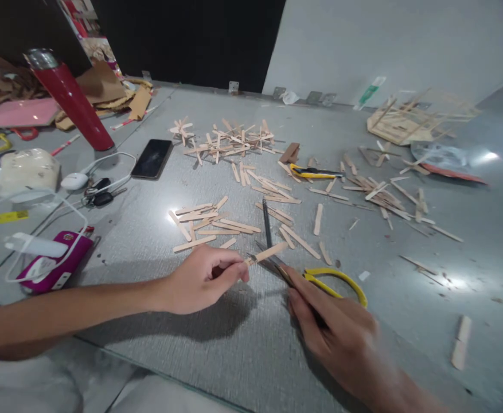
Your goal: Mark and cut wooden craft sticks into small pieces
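My left hand [202,280] is closed in a pinch on one end of a wooden stick [267,253] that points to the right, low over the grey table [217,338]. My right hand [335,326] is wrapped round yellow-handled scissors [303,275]. Their blades lie apart around the stick near my left fingertips. A loose pile of wooden sticks [210,223] lies just beyond my left hand.
More sticks are scattered at the back middle [229,140] and right [384,195]. A yellow utility knife [314,171], black phone [152,158], red bottle [73,100], keys [98,195], magenta device [55,261] and a stick-built frame [410,120] stand around.
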Tool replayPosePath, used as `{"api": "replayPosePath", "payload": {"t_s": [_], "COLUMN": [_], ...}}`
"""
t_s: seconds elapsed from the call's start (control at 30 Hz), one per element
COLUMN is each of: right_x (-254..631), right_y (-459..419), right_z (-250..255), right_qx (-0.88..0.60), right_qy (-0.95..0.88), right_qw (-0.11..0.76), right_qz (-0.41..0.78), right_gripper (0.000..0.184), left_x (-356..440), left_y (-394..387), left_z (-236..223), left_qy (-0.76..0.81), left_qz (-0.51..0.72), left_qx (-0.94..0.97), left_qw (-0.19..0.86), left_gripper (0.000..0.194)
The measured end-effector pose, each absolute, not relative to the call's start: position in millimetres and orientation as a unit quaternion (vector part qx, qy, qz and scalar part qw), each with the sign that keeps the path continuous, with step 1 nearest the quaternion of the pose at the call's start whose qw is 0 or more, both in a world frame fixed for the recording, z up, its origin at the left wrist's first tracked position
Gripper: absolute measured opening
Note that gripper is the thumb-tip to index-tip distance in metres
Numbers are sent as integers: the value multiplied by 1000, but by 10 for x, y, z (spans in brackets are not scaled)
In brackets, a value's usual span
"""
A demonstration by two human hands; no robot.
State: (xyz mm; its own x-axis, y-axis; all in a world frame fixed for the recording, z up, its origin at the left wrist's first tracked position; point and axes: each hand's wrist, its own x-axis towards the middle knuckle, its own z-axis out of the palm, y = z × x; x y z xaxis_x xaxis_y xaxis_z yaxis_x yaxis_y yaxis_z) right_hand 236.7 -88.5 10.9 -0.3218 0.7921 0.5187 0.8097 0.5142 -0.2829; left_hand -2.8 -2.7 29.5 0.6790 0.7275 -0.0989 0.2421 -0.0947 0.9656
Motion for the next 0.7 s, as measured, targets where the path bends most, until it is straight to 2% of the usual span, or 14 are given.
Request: {"api": "replayPosePath", "payload": {"t_s": [0.23,0.5,0.7], "right_x": [2324,2351,2339], "right_y": [-950,-1026,-1036], "right_z": [145,88,55], "right_qx": [-467,-474,-474], "right_qy": [-827,-824,-826], "right_qw": [312,311,305], "right_qz": [2,25,23], "right_gripper": [45,60,60], "left_x": [-61,-68,-72], "left_y": [-112,-122,-109], "left_z": [389,381,351], "left_qy": [323,316,298], "left_qz": [213,231,244], "left_qx": [726,774,808], "left_qw": [568,497,446], "left_gripper": [29,29,34]}}
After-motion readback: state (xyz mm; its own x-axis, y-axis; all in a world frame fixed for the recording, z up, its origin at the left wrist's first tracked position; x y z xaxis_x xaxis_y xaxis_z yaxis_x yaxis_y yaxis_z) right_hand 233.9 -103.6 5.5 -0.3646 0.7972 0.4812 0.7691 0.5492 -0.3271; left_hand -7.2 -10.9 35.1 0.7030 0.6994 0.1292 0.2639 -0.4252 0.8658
